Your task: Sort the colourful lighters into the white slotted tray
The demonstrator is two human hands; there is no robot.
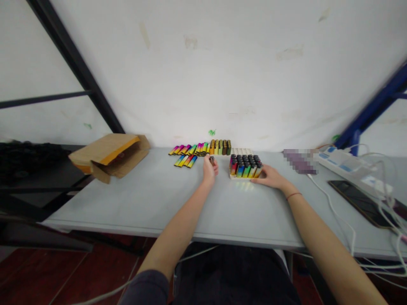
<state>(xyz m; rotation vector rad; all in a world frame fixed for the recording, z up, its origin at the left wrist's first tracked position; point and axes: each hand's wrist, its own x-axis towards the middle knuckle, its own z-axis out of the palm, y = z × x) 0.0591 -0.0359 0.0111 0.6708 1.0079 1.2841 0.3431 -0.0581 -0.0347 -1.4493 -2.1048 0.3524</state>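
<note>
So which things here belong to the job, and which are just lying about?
Job: left hand holding a lighter; right hand on the white tray of upright lighters; lighters lying flat; standing lighter row.
Lying about: cardboard box; power strip; smartphone.

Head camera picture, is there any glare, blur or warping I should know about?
In the head view, the wide lens splays the black frame bar and the blue frame bar toward the edges; faint coloured glare lies on the gray table below the lighter tray; a pixelated patch hides the item to the tray's right.
</note>
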